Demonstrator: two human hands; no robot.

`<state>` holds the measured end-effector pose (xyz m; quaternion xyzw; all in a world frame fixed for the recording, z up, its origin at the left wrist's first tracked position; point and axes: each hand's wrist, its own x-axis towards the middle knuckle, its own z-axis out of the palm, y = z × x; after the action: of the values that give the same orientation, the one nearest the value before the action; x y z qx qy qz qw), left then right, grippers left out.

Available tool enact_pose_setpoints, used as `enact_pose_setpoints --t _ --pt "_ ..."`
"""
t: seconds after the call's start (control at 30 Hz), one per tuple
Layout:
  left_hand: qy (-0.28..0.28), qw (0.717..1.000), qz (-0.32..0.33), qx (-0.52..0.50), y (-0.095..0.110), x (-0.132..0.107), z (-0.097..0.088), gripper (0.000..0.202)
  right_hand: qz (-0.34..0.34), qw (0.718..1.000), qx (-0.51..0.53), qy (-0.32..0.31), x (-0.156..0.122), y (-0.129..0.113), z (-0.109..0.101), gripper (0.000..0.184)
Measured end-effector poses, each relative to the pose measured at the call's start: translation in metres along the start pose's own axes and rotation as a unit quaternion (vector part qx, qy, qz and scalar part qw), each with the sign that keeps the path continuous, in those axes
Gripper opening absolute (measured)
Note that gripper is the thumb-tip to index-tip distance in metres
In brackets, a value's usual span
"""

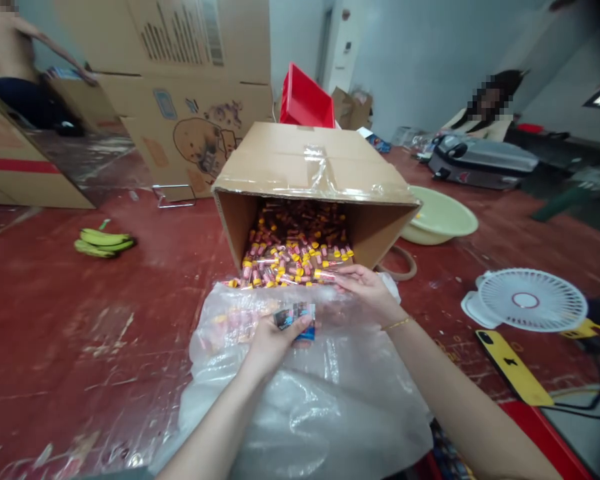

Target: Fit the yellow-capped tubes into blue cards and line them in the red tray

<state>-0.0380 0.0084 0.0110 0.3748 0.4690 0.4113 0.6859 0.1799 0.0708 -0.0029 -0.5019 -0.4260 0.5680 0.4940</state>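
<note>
A cardboard box lies on its side with its mouth toward me, full of small clear tubes with yellow caps and pink contents. A translucent plastic bag spreads from the box's mouth over my lap. My left hand is closed on several small printed packets, blue and dark in colour, thumb on top. At the right of the box's opening, my right hand pinches a yellow-capped tube.
Bananas lie on the red floor at left. To the right are a pale green basin, a white fan and a yellow phone. A red bin stands behind the box. Two other people are in the background.
</note>
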Motion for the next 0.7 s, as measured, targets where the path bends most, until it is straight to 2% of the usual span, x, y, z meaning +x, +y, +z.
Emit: enact_pose_setpoints --t 0.17,0.27,0.33,0.4,0.5,0.6,0.7 --pt "-0.037 0.998 0.035 0.039 0.001 0.0 0.005 0.024 0.094 0.989 0.103 -0.053 -0.038 0.004 0.007 0.025" --pt "-0.039 0.996 0.046 0.07 0.003 0.0 0.006 0.023 0.099 0.977 0.174 -0.079 -0.049 -0.008 0.021 0.04" --pt "-0.036 0.993 0.052 0.095 0.004 0.0 0.006 0.024 0.051 0.979 0.176 -0.093 -0.055 -0.021 0.029 0.059" --pt "-0.032 0.991 0.056 0.114 0.004 0.001 0.006 0.025 -0.024 0.986 0.129 -0.107 -0.061 -0.032 0.034 0.063" --pt "-0.032 0.99 0.056 0.125 0.005 0.002 0.007 0.026 -0.156 0.982 0.024 -0.108 -0.067 -0.037 0.035 0.048" --pt "-0.03 0.991 0.044 0.121 0.006 0.003 0.01 0.027 -0.274 0.951 -0.129 -0.062 -0.071 -0.031 0.033 0.038" --pt "-0.027 0.993 0.04 0.109 0.008 0.003 0.013 0.027 -0.298 0.927 -0.222 -0.046 -0.072 -0.025 0.032 0.037"
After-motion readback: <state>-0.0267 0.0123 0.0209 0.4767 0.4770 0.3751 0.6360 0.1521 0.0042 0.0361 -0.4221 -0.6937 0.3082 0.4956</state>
